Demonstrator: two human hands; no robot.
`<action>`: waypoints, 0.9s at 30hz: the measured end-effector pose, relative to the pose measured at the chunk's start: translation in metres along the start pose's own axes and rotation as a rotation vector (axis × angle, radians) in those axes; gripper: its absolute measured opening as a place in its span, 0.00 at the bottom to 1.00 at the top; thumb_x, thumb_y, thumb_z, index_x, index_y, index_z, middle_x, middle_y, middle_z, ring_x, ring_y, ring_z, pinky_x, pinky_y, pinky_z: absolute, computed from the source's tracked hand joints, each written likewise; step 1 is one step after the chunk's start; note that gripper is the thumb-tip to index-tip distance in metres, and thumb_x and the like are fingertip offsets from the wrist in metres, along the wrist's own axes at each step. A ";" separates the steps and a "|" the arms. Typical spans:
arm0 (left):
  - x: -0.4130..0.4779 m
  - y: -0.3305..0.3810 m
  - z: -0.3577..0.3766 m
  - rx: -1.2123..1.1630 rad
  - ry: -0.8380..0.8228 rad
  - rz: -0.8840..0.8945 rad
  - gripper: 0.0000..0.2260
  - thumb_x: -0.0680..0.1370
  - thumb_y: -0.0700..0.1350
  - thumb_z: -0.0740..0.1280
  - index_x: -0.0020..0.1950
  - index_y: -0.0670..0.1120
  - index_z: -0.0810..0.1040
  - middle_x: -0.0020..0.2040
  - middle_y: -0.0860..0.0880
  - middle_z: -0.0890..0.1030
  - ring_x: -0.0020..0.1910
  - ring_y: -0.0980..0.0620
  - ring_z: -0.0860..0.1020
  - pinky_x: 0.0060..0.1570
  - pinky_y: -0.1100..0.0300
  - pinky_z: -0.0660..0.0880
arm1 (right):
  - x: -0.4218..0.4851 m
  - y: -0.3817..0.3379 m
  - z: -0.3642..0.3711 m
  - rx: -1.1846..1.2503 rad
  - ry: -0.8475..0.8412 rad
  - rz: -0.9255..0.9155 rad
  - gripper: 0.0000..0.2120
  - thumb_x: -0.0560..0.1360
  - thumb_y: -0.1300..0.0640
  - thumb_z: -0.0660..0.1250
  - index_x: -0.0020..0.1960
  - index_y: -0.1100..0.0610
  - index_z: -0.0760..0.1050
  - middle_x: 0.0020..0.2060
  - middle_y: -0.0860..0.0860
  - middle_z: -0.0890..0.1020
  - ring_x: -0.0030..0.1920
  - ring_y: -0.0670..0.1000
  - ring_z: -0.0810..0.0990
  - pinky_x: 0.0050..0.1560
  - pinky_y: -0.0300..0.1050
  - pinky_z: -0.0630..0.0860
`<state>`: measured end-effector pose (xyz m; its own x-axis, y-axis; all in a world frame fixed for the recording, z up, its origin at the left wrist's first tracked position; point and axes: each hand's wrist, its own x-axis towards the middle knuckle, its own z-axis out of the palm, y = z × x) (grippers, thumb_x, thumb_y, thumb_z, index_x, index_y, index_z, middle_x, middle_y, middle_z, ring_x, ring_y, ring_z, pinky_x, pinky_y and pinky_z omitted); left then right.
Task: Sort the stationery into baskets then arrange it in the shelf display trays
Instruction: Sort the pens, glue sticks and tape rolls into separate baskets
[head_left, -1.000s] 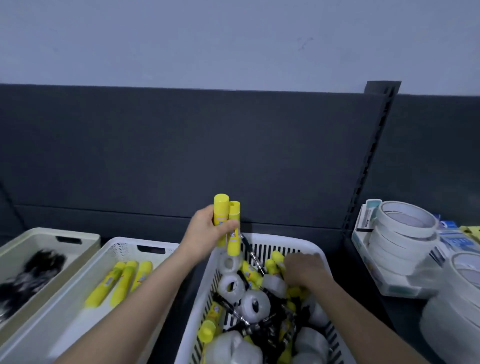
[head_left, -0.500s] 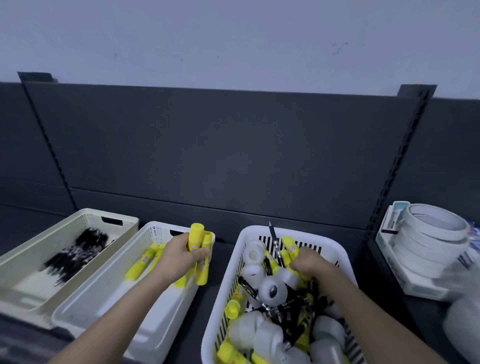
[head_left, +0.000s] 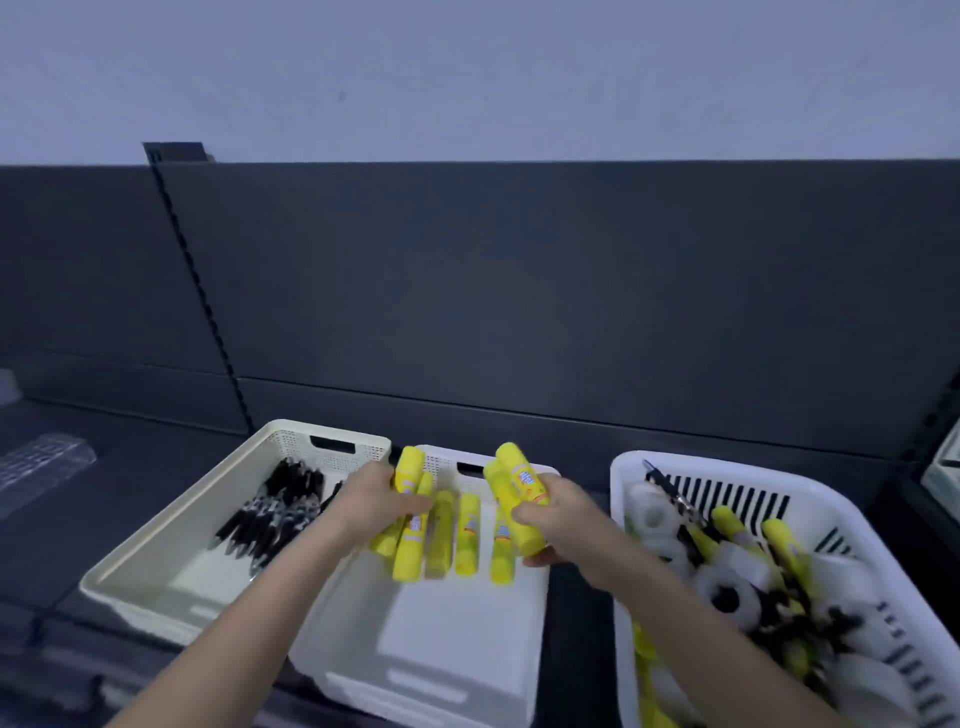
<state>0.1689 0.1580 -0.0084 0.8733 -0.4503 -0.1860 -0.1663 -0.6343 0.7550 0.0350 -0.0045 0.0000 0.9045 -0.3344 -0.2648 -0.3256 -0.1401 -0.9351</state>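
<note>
My left hand (head_left: 375, 498) grips two yellow glue sticks (head_left: 409, 486) over the far end of the middle white basket (head_left: 447, 654). My right hand (head_left: 558, 512) grips more yellow glue sticks (head_left: 519, 491) above the same basket's right side. Several glue sticks (head_left: 466, 535) lie inside that basket at its far end. The cream basket (head_left: 156, 577) on the left holds black pens (head_left: 275, 512). The slotted white basket (head_left: 810, 491) on the right holds mixed tape rolls (head_left: 727, 592), glue sticks and pens.
All three baskets stand on a dark shelf (head_left: 119, 499) with a dark back panel (head_left: 519, 291) behind. A clear plastic piece (head_left: 39, 460) lies at the far left. A pale tray edge (head_left: 943, 473) shows at the right border.
Both hands moved left from the mixed basket to above the middle basket. My right hand now holds glue sticks it picked from the mixed basket. The view swung left.
</note>
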 end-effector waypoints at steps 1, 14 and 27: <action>0.004 -0.005 0.000 0.078 -0.017 -0.009 0.09 0.69 0.45 0.73 0.33 0.46 0.75 0.31 0.50 0.76 0.32 0.53 0.74 0.32 0.64 0.70 | 0.011 0.005 0.015 0.007 -0.002 0.044 0.10 0.74 0.65 0.60 0.53 0.54 0.70 0.40 0.51 0.76 0.36 0.48 0.76 0.32 0.41 0.78; 0.037 -0.005 0.025 0.647 -0.019 0.206 0.09 0.75 0.44 0.63 0.52 0.40 0.74 0.55 0.40 0.79 0.56 0.41 0.76 0.48 0.55 0.72 | 0.041 0.035 0.051 -0.540 0.286 -0.010 0.02 0.73 0.62 0.59 0.45 0.58 0.68 0.51 0.58 0.77 0.52 0.57 0.75 0.51 0.46 0.73; -0.023 0.061 0.083 0.323 -0.111 0.632 0.13 0.76 0.46 0.61 0.52 0.39 0.79 0.49 0.43 0.82 0.51 0.45 0.77 0.52 0.54 0.72 | -0.064 0.035 -0.072 -0.771 0.505 -0.021 0.15 0.78 0.62 0.58 0.62 0.65 0.73 0.61 0.58 0.75 0.61 0.56 0.73 0.60 0.44 0.67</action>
<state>0.1007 0.0773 -0.0101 0.5168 -0.8429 0.1496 -0.7667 -0.3780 0.5189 -0.0546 -0.0548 0.0007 0.7436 -0.6664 0.0540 -0.5679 -0.6722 -0.4750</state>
